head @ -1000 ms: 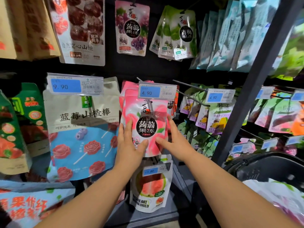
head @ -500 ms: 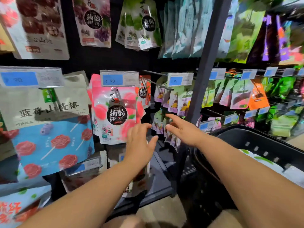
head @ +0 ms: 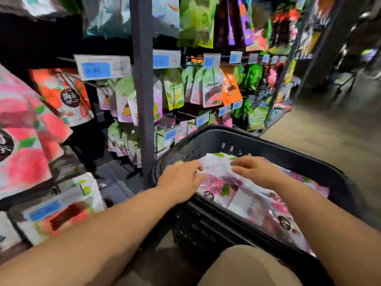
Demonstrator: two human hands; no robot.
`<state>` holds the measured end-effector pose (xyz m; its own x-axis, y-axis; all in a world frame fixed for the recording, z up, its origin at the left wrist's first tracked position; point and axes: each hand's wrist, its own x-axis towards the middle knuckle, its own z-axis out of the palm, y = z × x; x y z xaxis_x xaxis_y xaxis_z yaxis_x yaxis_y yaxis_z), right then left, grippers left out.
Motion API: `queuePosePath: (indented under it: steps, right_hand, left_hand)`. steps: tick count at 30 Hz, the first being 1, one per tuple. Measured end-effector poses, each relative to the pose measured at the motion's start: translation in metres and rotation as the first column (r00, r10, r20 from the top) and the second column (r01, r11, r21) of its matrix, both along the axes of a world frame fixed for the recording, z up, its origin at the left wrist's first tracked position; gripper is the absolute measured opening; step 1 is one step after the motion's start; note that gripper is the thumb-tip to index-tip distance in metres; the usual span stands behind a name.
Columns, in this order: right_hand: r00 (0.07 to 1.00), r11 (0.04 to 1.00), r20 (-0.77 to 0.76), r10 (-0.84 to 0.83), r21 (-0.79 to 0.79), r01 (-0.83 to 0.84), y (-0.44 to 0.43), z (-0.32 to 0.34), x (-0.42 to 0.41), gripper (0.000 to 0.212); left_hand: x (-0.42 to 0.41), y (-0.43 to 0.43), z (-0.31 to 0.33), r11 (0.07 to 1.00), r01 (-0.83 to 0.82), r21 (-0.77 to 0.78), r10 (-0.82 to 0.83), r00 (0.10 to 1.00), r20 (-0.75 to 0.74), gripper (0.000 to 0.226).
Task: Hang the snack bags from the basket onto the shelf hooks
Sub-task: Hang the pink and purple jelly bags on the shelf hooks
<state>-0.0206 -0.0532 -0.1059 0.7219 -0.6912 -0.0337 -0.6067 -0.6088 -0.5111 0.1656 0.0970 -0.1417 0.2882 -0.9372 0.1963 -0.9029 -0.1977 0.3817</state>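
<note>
A black plastic basket (head: 257, 141) sits low at the right and holds several white and purple snack bags (head: 253, 201). My left hand (head: 181, 180) hovers over the basket's near left rim, fingers relaxed, its fingertips at the edge of the top bag (head: 216, 168). My right hand (head: 255, 170) is spread above the same bag, fingers straight and holding nothing. At the far left, pink peach jelly bags (head: 22, 137) hang on a shelf hook. The view is motion-blurred.
A dark grey shelf upright (head: 143, 89) stands just left of the basket. Behind it, rows of green, orange and purple bags (head: 212, 87) hang under blue price tags (head: 102, 67). My knee (head: 247, 265) shows at the bottom. Bare floor (head: 329, 133) runs right.
Both hands left the hung pink peach bag and swung right and down into the basket. The view turned right with them.
</note>
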Motion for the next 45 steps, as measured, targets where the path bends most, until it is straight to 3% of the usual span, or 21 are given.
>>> queuePosePath:
  steps: [4, 6, 10, 13, 18, 23, 27, 31, 33, 36, 41, 45]
  right_hand:
    - [0.993, 0.997, -0.091, -0.076, -0.018, 0.075, -0.028, -0.010, -0.035, 0.018]
    - [0.987, 0.993, -0.129, -0.100, 0.047, 0.107, -0.040, -0.019, -0.047, 0.008]
    - [0.958, 0.981, -0.285, -0.036, 0.172, 0.088, -0.051, -0.034, -0.058, 0.020]
    - [0.945, 0.974, -0.323, -0.050, 0.192, 0.117, -0.050, -0.036, -0.058, 0.024]
    - [0.885, 0.973, -0.458, -0.082, 0.156, 0.171, -0.040, -0.032, -0.058, 0.051]
    - [0.924, 0.950, -0.379, -0.045, 0.269, 0.157, -0.035, -0.032, -0.053, 0.039]
    - [0.970, 0.895, -0.222, -0.099, 0.406, 0.184, -0.038, -0.035, -0.054, 0.026]
    - [0.970, 0.893, -0.086, -0.227, 0.380, 0.242, -0.045, -0.038, -0.058, 0.027]
    - [0.933, 0.889, 0.065, -0.353, 0.335, 0.313, -0.049, -0.037, -0.058, 0.023]
    - [0.802, 0.833, 0.255, -0.540, 0.301, 0.464, -0.058, -0.036, -0.057, 0.025]
    - [0.699, 0.748, 0.272, -0.661, 0.307, 0.588, -0.065, -0.043, -0.057, 0.032]
    - [0.718, 0.769, 0.275, -0.639, 0.251, 0.588, -0.058, -0.037, -0.053, 0.030]
  left_hand:
    - [0.002, -0.004, -0.004, 0.995, -0.023, 0.096, 0.012, 0.994, 0.107, 0.038]
    - [0.003, -0.005, -0.006, 0.992, -0.020, 0.127, 0.003, 0.992, 0.128, 0.039]
    - [0.003, -0.006, -0.007, 0.988, -0.046, 0.149, 0.019, 0.984, 0.177, 0.038]
    - [0.001, -0.005, -0.006, 0.981, -0.061, 0.184, 0.029, 0.984, 0.174, 0.037]
    - [-0.003, -0.004, -0.005, 0.981, -0.069, 0.182, 0.037, 0.984, 0.172, 0.035]
    - [-0.003, -0.002, -0.005, 0.982, -0.067, 0.177, 0.036, 0.985, 0.170, 0.039]
    - [-0.004, -0.002, -0.004, 0.983, -0.064, 0.171, 0.035, 0.985, 0.167, 0.037]
    - [-0.004, -0.002, -0.004, 0.984, -0.065, 0.167, 0.037, 0.986, 0.165, 0.038]
    - [-0.004, -0.002, -0.005, 0.984, -0.065, 0.164, 0.037, 0.985, 0.166, 0.038]
    - [-0.003, -0.002, -0.005, 0.986, -0.067, 0.154, 0.040, 0.985, 0.169, 0.037]
    - [-0.003, -0.003, -0.007, 0.987, -0.066, 0.146, 0.041, 0.985, 0.169, 0.038]
    - [-0.002, -0.004, -0.008, 0.988, -0.068, 0.139, 0.045, 0.985, 0.164, 0.038]
